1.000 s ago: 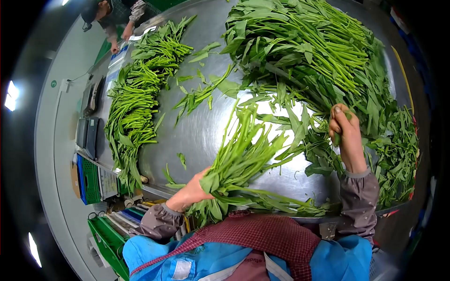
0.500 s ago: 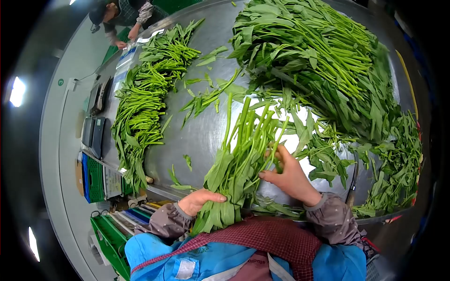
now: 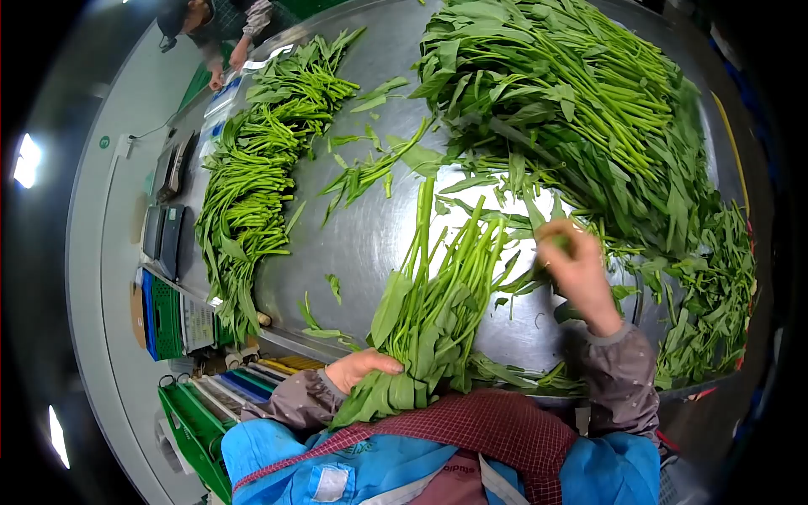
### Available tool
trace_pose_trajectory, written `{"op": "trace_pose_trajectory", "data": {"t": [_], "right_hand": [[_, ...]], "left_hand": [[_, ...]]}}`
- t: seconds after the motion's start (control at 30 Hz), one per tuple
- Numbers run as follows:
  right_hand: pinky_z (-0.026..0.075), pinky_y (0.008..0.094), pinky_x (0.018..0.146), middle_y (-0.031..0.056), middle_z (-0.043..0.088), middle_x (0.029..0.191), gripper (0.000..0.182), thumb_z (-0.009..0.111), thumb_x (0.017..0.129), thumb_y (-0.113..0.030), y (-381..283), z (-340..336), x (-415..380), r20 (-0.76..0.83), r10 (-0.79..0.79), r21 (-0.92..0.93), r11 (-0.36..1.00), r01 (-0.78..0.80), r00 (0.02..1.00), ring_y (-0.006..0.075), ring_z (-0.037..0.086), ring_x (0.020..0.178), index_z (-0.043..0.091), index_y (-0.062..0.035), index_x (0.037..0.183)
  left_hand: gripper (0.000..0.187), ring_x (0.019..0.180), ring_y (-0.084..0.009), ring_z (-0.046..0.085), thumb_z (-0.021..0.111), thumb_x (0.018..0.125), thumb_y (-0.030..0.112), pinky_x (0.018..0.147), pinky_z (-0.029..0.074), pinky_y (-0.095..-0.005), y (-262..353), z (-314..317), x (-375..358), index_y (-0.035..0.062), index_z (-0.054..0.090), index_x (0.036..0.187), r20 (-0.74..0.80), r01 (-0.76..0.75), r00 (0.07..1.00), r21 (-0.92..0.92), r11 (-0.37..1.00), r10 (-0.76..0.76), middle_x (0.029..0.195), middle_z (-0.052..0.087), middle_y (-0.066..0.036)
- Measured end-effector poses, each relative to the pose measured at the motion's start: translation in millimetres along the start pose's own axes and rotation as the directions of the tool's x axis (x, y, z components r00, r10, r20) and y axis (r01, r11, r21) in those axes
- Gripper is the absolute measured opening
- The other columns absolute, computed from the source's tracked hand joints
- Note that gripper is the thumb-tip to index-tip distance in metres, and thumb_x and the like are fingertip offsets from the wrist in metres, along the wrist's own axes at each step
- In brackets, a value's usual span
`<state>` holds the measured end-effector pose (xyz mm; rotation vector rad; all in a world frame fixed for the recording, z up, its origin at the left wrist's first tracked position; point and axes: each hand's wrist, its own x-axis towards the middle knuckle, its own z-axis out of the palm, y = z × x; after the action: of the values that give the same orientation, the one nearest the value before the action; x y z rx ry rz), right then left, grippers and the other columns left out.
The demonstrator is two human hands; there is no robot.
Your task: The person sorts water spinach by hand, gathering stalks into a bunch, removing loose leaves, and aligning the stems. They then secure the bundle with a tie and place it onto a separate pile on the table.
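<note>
Fingers (image 3: 387, 364) of the left hand (image 3: 357, 370) gripped a bunch of greens (image 3: 446, 316) at the near side of the metal desk (image 3: 332, 231), its cut stems pointing to the far side and its leaves down by the checked apron (image 3: 488, 421). To the right of that bunch, the right hand (image 3: 581, 273) hung apart from it with curled fingers; blur made it impossible to tell whether they pinched a leaf. A large heap of greens (image 3: 581, 118) covered the far right, and loose leaves (image 3: 707, 303) lay at the right edge. On the left stretched a row of greens (image 3: 265, 177), with scattered sprigs (image 3: 370, 175) between row and heap. Another person (image 3: 223, 34) leaned in at the far left.
</note>
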<state>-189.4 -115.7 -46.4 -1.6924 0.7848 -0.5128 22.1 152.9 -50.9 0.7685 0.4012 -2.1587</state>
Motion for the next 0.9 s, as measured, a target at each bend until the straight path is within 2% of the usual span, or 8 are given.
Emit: {"op": "trace_pose_trajectory", "data": {"t": [0.17, 0.43, 0.5, 0.53, 0.63, 0.77, 0.83, 0.9], "right_hand": [[0.045, 0.0269, 0.056, 0.0058, 0.060, 0.083, 0.019, 0.067, 0.069, -0.009, -34, 20, -7, 0.027, -0.448, -0.169, 0.879, 0.445, 0.894, 0.0179, 0.057, 0.065, 0.063, -0.0035, 0.086], [0.046, 0.0283, 0.059, 0.0061, 0.058, 0.082, 0.018, 0.068, 0.068, -0.011, -33, 22, 0, 0.426, -0.286, -0.143, 0.915, 0.376, 0.858, 0.0190, 0.057, 0.065, 0.059, -0.0031, 0.082], [0.045, 0.0249, 0.058, 0.0048, 0.054, 0.066, 0.013, 0.063, 0.074, -0.011, -22, 12, 4, 0.286, -0.290, 0.082, 0.957, 0.278, 0.913, 0.0121, 0.056, 0.063, 0.055, -0.0018, 0.079], [0.042, 0.0235, 0.052, 0.0026, 0.052, 0.064, 0.012, 0.056, 0.080, -0.014, -24, -4, 2, 0.249, 0.011, 0.153, 0.987, -0.051, 0.968, 0.0091, 0.053, 0.058, 0.053, -0.0024, 0.084], [0.033, 0.0195, 0.044, 0.0007, 0.051, 0.066, 0.020, 0.048, 0.088, -0.023, -4, -51, 25, -0.357, 0.009, -0.017, 1.000, -0.016, 0.934, 0.0057, 0.040, 0.050, 0.048, -0.0048, 0.080], [0.038, 0.0242, 0.047, 0.0026, 0.054, 0.069, 0.027, 0.067, 0.073, -0.019, -48, -18, 0, -0.142, -0.207, 0.021, 0.977, 0.212, 0.968, 0.0092, 0.045, 0.053, 0.055, -0.0046, 0.093], [0.043, 0.0291, 0.049, 0.0044, 0.052, 0.067, 0.042, 0.073, 0.061, -0.017, -61, 6, 3, 0.011, -0.618, -0.345, 0.736, 0.583, 0.786, 0.0168, 0.051, 0.058, 0.056, -0.0050, 0.098], [0.045, 0.0328, 0.051, 0.0064, 0.050, 0.067, 0.039, 0.069, 0.060, -0.015, -75, 19, -2, 0.225, -0.528, -0.565, 0.614, 0.551, 0.819, 0.0229, 0.055, 0.065, 0.058, -0.0068, 0.097]], "left_hand": [[0.050, 0.106, -0.0278, 0.054, 0.050, 0.078, 0.004, 0.093, 0.043, -0.0381, 7, 18, -1, -0.0041, 0.038, 0.126, -0.091, 0.007, 0.996, 0.062, 0.998, -0.001, 0.122, 0.048, -0.021], [0.050, 0.099, -0.0218, 0.056, 0.060, 0.075, 0.000, 0.087, 0.046, -0.0321, 12, 28, -6, -0.0016, 0.044, 0.122, -0.177, 0.058, 0.984, 0.256, 0.965, -0.012, 0.113, 0.056, -0.014], [0.050, 0.098, -0.0213, 0.057, 0.061, 0.074, -0.001, 0.087, 0.046, -0.0314, 12, 29, -6, -0.0015, 0.045, 0.121, -0.238, 0.093, 0.971, 0.268, 0.959, -0.028, 0.112, 0.056, -0.014], [0.050, 0.098, -0.0213, 0.057, 0.061, 0.074, -0.001, 0.087, 0.046, -0.0314, 13, 31, -6, -0.0015, 0.045, 0.121, -0.236, 0.089, 0.971, 0.266, 0.960, -0.025, 0.112, 0.056, -0.014], [0.049, 0.097, -0.0208, 0.057, 0.060, 0.074, -0.001, 0.086, 0.046, -0.0308, 9, 39, -5, -0.0012, 0.045, 0.121, -0.412, 0.168, 0.911, 0.314, 0.935, -0.025, 0.112, 0.056, -0.013], [0.051, 0.099, -0.0196, 0.056, 0.061, 0.075, 0.000, 0.086, 0.046, -0.0301, 14, 53, -1, -0.0005, 0.043, 0.123, -0.333, 0.166, 0.940, 0.256, 0.952, -0.074, 0.115, 0.054, -0.012], [0.052, 0.101, -0.0191, 0.055, 0.061, 0.075, 0.001, 0.087, 0.045, -0.0299, 19, 74, 0, -0.0002, 0.043, 0.123, -0.348, 0.191, 0.934, 0.286, 0.939, -0.084, 0.116, 0.054, -0.012], [0.041, 0.093, -0.0182, 0.059, 0.061, 0.075, 0.001, 0.084, 0.047, -0.0291, 21, 102, -5, -0.0022, 0.051, 0.115, -0.381, 0.119, 0.920, 0.490, 0.864, 0.089, 0.107, 0.059, -0.012]]}}
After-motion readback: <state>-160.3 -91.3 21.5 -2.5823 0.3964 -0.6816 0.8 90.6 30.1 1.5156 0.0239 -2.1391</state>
